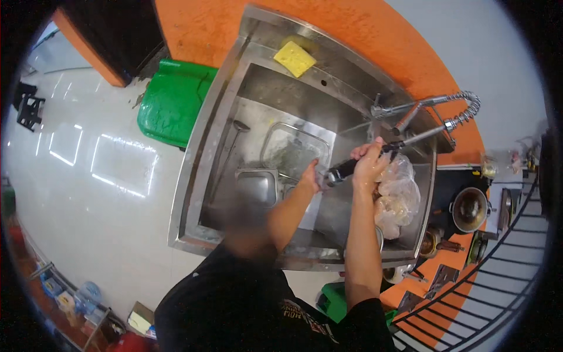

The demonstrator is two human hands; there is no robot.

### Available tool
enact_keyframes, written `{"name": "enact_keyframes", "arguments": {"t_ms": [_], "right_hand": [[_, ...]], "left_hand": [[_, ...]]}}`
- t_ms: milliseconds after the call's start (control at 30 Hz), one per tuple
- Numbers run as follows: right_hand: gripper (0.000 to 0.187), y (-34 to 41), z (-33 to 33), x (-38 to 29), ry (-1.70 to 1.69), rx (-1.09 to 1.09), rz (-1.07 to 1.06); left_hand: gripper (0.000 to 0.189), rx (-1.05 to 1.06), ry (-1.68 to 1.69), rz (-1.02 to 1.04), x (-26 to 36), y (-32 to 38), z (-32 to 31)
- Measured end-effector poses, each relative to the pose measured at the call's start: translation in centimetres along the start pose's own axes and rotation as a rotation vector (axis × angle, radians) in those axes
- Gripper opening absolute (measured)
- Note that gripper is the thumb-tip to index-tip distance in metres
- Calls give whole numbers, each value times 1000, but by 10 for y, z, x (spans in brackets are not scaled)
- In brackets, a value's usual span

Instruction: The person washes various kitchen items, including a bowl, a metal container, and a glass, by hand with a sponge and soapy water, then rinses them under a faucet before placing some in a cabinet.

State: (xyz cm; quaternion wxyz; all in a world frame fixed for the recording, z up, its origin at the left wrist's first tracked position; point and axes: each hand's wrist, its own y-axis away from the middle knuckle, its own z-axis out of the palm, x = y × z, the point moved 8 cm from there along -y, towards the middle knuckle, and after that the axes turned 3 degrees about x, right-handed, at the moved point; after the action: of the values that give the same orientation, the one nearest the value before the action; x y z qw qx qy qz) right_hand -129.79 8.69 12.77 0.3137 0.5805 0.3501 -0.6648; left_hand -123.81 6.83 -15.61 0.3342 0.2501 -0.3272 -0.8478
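Note:
My right hand (371,165) is closed around the black handle of a spring-neck spray faucet (344,171) over the stainless-steel double sink (228,90). Just in front of the spray head is my left hand (311,177), fingers apart, with water running at its palm. In the left basin lie a rectangular metal pan (329,145) with water in it, a smaller steel pan (257,187) and a long-handled ladle (240,126). Clear plastic bags (398,191) with contents I cannot make out fill part of the right basin, beside my right forearm.
A yellow sponge (294,59) rests on the sink's back ledge. Left of the sink stands a green plastic bin (176,103). To the right are a wok (469,210), other cookware and a black metal rack (488,264). An orange wall (352,26) rises behind the sink.

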Motion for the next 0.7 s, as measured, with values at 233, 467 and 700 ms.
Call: {"name": "enact_keyframes", "arguments": {"t_ms": [233,467,700], "right_hand": [[48,0,-21,-2,8,58,6],[45,-9,-19,-22,24,80,-90],[42,-13,-39,-19,22,137,-114]], "left_hand": [[51,-144,176,-37,9,25,10],[47,-236,-763,313,5,53,3],[88,-186,-1705,1155,24,126,43]]}}
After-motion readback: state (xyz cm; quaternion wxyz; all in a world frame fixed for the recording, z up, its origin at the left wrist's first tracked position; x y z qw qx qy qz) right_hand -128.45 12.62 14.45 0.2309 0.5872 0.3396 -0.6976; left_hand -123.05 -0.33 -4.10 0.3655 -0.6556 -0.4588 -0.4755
